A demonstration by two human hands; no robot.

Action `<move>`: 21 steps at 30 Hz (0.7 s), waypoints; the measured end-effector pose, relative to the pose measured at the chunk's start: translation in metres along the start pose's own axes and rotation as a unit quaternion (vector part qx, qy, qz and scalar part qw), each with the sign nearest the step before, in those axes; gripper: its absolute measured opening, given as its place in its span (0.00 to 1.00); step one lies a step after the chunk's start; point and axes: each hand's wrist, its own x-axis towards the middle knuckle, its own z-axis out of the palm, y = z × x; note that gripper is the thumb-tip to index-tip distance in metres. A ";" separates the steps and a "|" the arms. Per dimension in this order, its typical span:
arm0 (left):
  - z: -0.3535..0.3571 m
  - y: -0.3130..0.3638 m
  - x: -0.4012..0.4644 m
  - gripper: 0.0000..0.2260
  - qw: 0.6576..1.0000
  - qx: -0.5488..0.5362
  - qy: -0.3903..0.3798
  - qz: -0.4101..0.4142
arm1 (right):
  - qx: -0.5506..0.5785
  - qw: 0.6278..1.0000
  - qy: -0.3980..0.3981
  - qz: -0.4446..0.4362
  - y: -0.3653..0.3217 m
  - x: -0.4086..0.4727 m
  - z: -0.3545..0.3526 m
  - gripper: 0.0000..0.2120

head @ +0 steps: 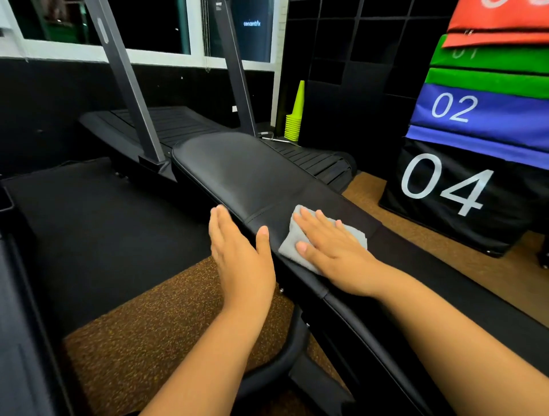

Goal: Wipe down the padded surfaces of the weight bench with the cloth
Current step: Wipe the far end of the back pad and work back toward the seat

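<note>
black padded bench [237, 169], brown speckled floor [142, 311]; treadmill [184, 124], numbered foam blocks [463, 166]

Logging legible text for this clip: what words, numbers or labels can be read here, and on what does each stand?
"04": black bottom box of the stacked plyo boxes.
"02": blue box above it.
"concentrix": blurred, seen through the window.
Green box: partly hidden, perhaps "01".
Orange box: cut off, unreadable.

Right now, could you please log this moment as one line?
right hand flat on cloth | cloth on bench pad | left hand open at pad's edge
</note>
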 end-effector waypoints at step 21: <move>0.019 -0.015 -0.001 0.19 0.967 0.156 -0.049 0.194 | -0.040 0.986 0.062 0.147 0.047 0.077 -0.023 0.27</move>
